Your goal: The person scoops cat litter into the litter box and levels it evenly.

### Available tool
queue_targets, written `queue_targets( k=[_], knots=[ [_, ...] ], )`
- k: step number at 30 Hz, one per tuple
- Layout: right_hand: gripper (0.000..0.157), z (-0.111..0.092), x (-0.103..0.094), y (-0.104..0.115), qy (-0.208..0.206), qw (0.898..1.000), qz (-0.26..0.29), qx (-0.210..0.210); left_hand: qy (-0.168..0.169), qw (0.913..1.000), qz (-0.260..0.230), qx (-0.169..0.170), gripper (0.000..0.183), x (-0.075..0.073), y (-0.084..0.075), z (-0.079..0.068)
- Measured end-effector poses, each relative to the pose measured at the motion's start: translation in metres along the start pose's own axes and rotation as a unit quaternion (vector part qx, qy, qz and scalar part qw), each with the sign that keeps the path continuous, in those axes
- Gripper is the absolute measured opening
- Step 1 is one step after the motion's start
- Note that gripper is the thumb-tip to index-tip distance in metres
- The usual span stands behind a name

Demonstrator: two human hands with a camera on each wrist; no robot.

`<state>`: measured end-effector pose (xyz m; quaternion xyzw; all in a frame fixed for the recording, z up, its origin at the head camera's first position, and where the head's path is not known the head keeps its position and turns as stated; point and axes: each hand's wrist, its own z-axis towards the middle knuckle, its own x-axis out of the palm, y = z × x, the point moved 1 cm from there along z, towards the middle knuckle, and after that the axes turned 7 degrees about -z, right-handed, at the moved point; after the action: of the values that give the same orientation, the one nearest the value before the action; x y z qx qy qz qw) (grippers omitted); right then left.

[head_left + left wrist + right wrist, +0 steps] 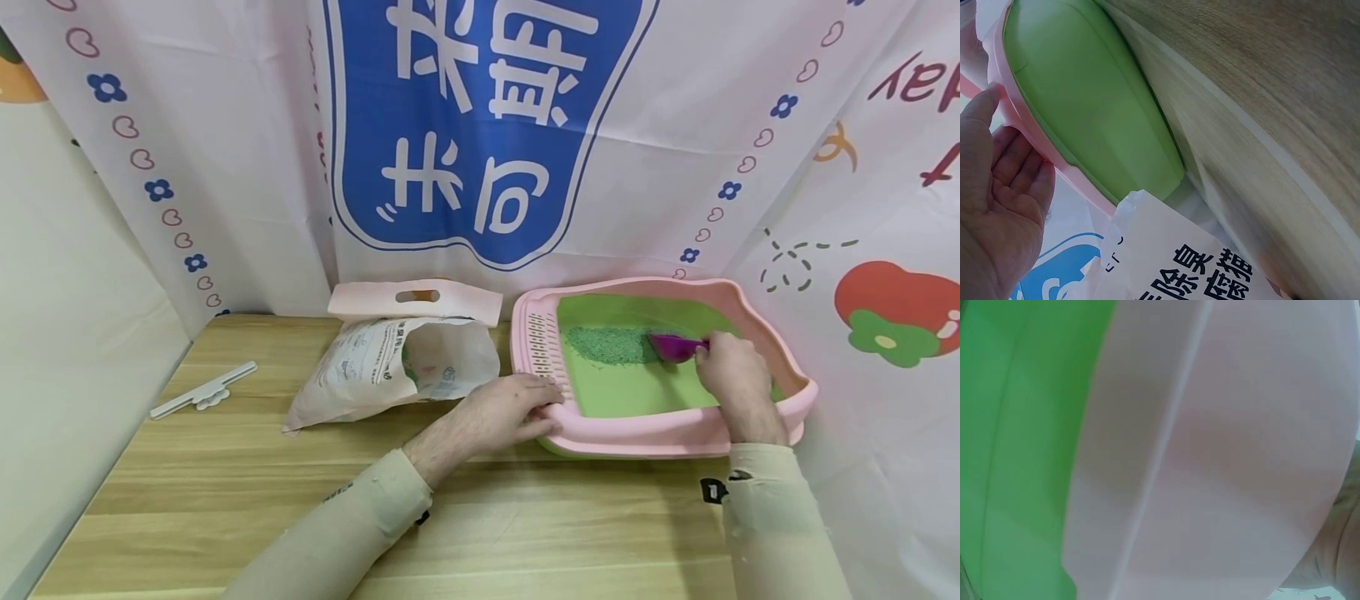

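A pink and green cat litter box stands on the right side of the table. Green granules form a strip on its floor. My right hand holds a purple scoop by its handle, with the scoop's head at the right end of that strip. The left hand grips the box's front left corner, its thumb and curled fingers at the pink rim. In the right wrist view the box's side hides the scoop and most of the hand.
Left of the box lies an opened litter bag, its mouth towards the left hand. A white sealing clip lies on the wooden table at the far left. Behind hangs a printed cloth.
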<state>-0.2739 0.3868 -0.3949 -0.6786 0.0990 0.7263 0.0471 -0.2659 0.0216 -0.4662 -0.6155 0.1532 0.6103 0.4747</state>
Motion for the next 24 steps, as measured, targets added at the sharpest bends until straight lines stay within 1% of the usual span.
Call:
queue_targets(
  k=[4,6,10,13,18,24],
  knots=[
    [0.028,-0.001,0.000,0.003,0.023,0.999,-0.004,-0.022,-0.003,1.0000,0.000,0.003,0.048,0.000,0.000,0.000],
    [0.028,-0.001,0.000,0.005,0.049,0.998,-0.005,-0.038,-0.004,1.0000,0.001,0.004,0.048,0.001,0.001,0.000],
    [0.036,-0.001,0.002,0.009,0.112,0.991,0.009,-0.070,-0.008,0.9999,0.001,0.006,0.047,0.001,0.001,0.000],
    [0.045,-0.001,0.005,0.011,0.145,0.986,0.020,-0.083,-0.008,0.9999,0.000,0.008,0.047,0.001,0.002,0.000],
    [0.044,-0.001,0.008,0.013,0.162,0.982,0.020,-0.095,-0.007,1.0000,0.000,0.006,0.047,0.001,0.001,0.000],
    [0.043,-0.003,0.007,0.015,0.159,0.981,0.011,-0.111,-0.006,1.0000,0.001,0.005,0.048,0.000,0.001,0.000]
  ],
)
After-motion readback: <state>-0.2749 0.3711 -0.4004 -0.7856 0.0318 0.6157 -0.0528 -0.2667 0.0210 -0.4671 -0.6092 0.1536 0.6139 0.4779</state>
